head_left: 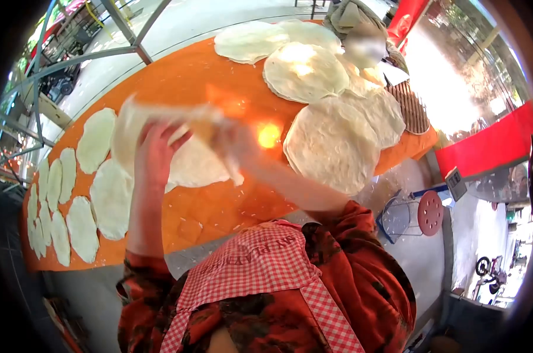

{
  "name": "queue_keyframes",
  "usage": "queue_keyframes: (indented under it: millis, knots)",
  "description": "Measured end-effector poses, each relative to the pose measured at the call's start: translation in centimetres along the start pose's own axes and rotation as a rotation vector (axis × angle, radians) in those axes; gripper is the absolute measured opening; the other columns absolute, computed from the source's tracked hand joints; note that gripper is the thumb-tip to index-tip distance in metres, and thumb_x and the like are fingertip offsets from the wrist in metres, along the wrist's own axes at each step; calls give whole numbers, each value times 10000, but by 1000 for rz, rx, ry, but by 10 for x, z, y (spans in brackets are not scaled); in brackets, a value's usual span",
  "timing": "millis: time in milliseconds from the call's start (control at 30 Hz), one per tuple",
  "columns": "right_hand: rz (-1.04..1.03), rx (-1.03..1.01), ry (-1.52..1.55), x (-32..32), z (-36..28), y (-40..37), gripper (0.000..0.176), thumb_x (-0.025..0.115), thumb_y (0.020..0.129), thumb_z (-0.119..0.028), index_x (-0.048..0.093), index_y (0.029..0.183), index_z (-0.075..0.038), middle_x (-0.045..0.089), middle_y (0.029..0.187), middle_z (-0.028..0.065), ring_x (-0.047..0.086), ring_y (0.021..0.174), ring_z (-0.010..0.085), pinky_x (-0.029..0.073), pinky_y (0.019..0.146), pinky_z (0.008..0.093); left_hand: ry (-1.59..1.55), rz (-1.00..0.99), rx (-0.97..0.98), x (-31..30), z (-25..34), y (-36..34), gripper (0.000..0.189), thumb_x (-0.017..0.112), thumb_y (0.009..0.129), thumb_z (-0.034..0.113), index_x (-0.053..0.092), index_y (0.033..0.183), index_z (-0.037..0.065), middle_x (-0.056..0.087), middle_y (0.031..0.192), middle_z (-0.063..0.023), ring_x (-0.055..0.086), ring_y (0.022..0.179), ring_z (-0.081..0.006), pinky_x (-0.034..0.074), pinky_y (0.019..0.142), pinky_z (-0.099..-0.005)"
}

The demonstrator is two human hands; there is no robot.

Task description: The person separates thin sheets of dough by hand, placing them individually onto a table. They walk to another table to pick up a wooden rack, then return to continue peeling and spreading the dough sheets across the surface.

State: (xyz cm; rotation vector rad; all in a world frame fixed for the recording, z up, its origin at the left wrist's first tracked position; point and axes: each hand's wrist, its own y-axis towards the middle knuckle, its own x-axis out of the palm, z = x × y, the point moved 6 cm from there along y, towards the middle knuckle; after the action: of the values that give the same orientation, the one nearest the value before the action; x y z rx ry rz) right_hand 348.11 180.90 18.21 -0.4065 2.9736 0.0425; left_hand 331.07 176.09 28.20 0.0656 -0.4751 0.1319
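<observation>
Over the left part of the orange table, a thin pale dough sheet is partly lifted and blurred by motion. My left hand has its fingers curled at the raised edge of this sheet. Across from it, my right hand is smeared, with its fingers closed at the sheet's other side. The lower part of the sheet hangs down close to the tabletop. An oval dough piece lies just left of my left forearm, and another oval piece is beyond it.
Several small dough ovals line the left end of the orange table. Large round dough sheets overlap on the right, near a ridged brown board. A stool with a red seat stands right of the table; metal bars rise at left.
</observation>
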Motion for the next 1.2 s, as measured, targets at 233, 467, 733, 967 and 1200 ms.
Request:
queue_keyframes:
  millis: [233, 467, 733, 967, 1200]
  knots:
    - [296, -3, -323, -214, 51, 79, 231, 552, 827, -102, 629, 1008, 19, 636, 835, 56, 573, 759, 153, 466, 689, 299, 363, -90, -29, 3, -54, -29, 247, 539, 923, 167, 578, 1129, 37, 579, 1159, -69, 572, 1029, -158, 498, 845, -317]
    - [667, -129, -479, -209, 140, 20, 350, 618, 805, -20, 536, 1145, -19, 628, 1006, 129, 631, 898, 260, 518, 764, 325, 480, 594, -526, -199, -182, -213, 161, 606, 871, 115, 614, 1007, 28, 624, 876, -29, 587, 748, -103, 501, 646, -253]
    - [-94, 398, 114, 171, 182, 79, 282, 716, 782, -155, 603, 973, 19, 653, 877, 105, 662, 813, 216, 552, 654, 324, 353, 398, -353, -253, -145, -177, 144, 566, 901, 100, 598, 1019, 25, 627, 970, -53, 613, 863, -150, 516, 743, -275]
    - [-100, 255, 56, 255, 120, 196, 238, 714, 670, -148, 665, 805, 41, 674, 741, 114, 647, 675, 200, 503, 611, 352, 209, 478, -235, -335, -63, -189, 112, 571, 894, 78, 587, 996, 33, 620, 945, -34, 609, 852, -132, 508, 733, -269]
    - [-32, -96, -210, 184, -127, 259, 285, 652, 743, -68, 645, 998, 60, 673, 876, 116, 646, 734, 202, 522, 677, 342, 245, 454, -161, -400, -66, -167, 76, 564, 898, 69, 585, 961, 31, 611, 901, -28, 589, 815, -116, 494, 693, -270]
